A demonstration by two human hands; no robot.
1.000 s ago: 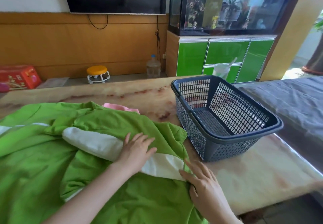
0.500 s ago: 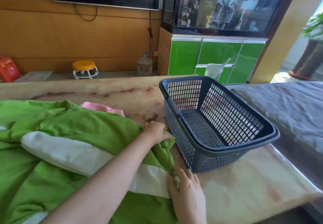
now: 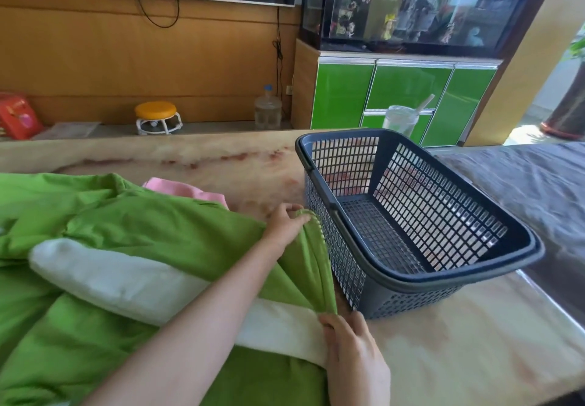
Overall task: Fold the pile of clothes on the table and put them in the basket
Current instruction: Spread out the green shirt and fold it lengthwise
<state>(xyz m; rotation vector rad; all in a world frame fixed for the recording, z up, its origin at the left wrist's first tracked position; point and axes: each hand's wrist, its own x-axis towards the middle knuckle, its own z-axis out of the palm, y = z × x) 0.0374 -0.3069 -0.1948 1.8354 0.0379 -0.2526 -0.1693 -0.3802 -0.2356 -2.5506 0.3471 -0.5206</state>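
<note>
A large green garment (image 3: 152,228) with white bands (image 3: 117,279) lies spread over the left half of the marble table (image 3: 443,342). A pink garment (image 3: 186,191) peeks out behind it. My left hand (image 3: 285,222) pinches the green cloth's edge close to the basket's left wall. My right hand (image 3: 351,355) grips the same edge nearer to me, at the white band. The cloth's edge runs taut between the two hands. The dark blue mesh basket (image 3: 493,279) stands to the right with nothing in it.
A plastic cup with a straw (image 3: 399,120) stands behind the basket. A grey cloth surface (image 3: 522,184) adjoins the table on the right. Beyond are green cabinets (image 3: 402,95), a water jug (image 3: 267,111) and a yellow stool (image 3: 156,117) on the floor.
My left hand moved from the white band to the cloth's far edge beside the basket and took hold. My right hand closed on the near edge. The edge is now stretched between them.
</note>
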